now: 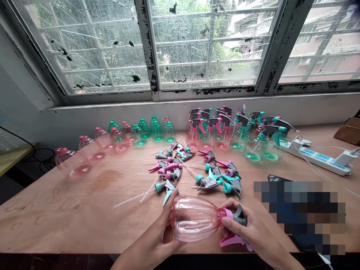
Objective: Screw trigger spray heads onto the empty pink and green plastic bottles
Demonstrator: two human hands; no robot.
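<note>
A clear pink spray bottle lies sideways in my hands at the near edge of the wooden table. My left hand is wrapped round its wide base. My right hand is closed on the grey and pink trigger sprayer head seated on the bottle's neck. Loose trigger heads in pink and teal with thin dip tubes lie in a pile just beyond the bottle.
Empty pink and teal bottles line the back left. Bottles with heads fitted crowd the back right. A white power strip with cables lies at the right, beside a cardboard box. A window runs behind the table.
</note>
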